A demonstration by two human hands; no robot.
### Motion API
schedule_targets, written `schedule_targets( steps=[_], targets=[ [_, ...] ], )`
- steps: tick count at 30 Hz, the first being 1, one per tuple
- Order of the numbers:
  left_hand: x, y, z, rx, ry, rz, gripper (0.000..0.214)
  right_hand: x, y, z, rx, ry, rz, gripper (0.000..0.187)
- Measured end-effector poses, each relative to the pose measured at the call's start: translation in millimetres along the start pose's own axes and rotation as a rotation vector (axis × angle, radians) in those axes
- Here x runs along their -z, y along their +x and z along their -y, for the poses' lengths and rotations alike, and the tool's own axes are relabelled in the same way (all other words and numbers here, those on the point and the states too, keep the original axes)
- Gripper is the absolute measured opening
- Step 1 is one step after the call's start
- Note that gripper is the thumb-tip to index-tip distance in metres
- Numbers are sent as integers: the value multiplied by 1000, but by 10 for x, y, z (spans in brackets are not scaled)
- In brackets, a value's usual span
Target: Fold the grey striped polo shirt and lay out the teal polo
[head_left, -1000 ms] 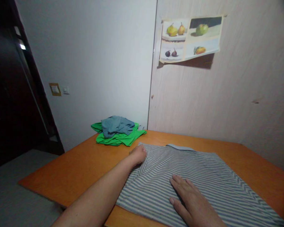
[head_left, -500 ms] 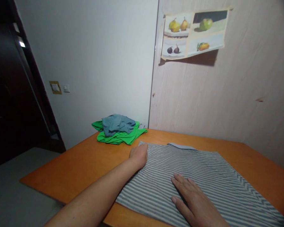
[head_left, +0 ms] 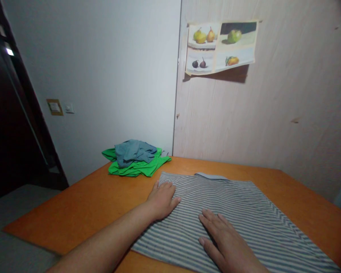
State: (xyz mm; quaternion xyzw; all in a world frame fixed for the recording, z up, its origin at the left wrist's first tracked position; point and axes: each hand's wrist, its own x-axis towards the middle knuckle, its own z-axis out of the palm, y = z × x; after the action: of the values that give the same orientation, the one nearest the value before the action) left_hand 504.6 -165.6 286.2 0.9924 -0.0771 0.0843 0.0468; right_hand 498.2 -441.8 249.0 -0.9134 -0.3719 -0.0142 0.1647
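A grey-and-white striped garment (head_left: pixel 244 216) lies spread flat on the orange table (head_left: pixel 96 201). My left hand (head_left: pixel 162 199) rests flat on its left edge near the far corner, fingers stretched out. Flat on the cloth nearer to me lies my right hand (head_left: pixel 227 246), fingers slightly spread. Neither hand holds anything.
A green garment (head_left: pixel 136 168) with a blue-grey one (head_left: pixel 133 151) bunched on top sits at the table's far left corner. A fruit poster (head_left: pixel 220 45) hangs on the wooden wall panel behind. A dark doorway is at the left, with wall switches (head_left: pixel 59 108) beside it.
My left hand has gone from a closed grip on the garment's left edge to lying flat and open on it. The view has shifted slightly right. My right hand has stayed put.
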Motion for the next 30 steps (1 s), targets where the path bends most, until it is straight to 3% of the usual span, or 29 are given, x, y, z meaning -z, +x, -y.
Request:
schedule_targets(
  steps=[3,7,15,18,23,27,30],
  targets=[
    [-48,68,-80,-11,-29,-6,59,-7,5,-11,2,-16,24,61],
    [-128,144,-78,6,-28,76,66,-37,23,-47,31,3,7,60],
    [26,723,-194,9,17,37,39,46,46,19,-20,15,94,62],
    [-91,880,-270,-34,-10,18,35,75,51,37,-14,24,104,63],
    [-309,940,-250,-36,-25,1,35,86,78,32,-7,53,92,63],
    [-333,1023,-240,35,-8,2,38,100,95,39,-1,73,94,63],
    [-345,1103,-324,10,-9,-1,36,107,102,42,-7,87,102,63]
  ],
)
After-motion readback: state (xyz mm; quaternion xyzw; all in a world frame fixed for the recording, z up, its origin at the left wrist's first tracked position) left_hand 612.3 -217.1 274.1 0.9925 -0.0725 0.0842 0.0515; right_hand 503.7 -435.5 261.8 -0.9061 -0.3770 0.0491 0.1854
